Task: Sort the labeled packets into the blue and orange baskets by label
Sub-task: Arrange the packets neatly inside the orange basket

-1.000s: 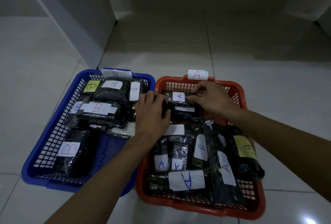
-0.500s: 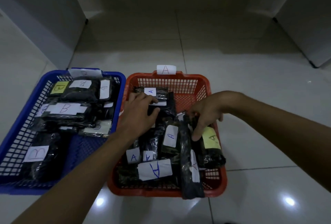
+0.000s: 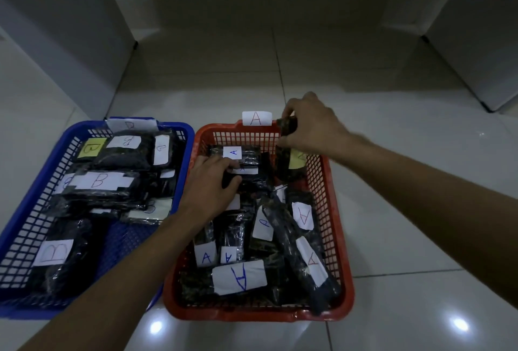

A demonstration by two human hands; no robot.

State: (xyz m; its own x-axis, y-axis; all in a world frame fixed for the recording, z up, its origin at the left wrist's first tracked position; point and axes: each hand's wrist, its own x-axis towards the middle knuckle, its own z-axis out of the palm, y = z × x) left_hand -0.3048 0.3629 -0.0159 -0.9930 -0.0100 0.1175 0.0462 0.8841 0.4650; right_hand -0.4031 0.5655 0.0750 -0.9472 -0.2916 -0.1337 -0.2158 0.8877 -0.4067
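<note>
Underfoot, a pale glossy tiled floor (image 3: 392,182) carries everything, with white cabinet fronts (image 3: 70,42) standing along its far edge and far corners. Side by side and touching on the floor's near part sit two perforated plastic baskets. On the left, the rectangular blue plastic basket (image 3: 25,227) bears a white paper tag on its far rim and holds dark plastic-wrapped packets with white and yellow labels marked B (image 3: 98,181), mostly piled in its far half, with one more in the near left corner. On the right, the rectangular orange plastic basket (image 3: 340,238) carries a white paper tag marked A (image 3: 256,118) on its far rim and is packed nearly full with dark plastic-wrapped packets with white labels marked A (image 3: 239,277).

Over the orange basket's far right corner, the right hand (image 3: 311,123) grips a dark packet with a yellow label (image 3: 290,163), fingers and thumb curled round its upper end; the packet stands upright, its lower end down among the others. Near the basket's far left side, the left hand (image 3: 208,185) rests on the pile with fingers curled round a dark packet with a small white A label (image 3: 244,160).
</note>
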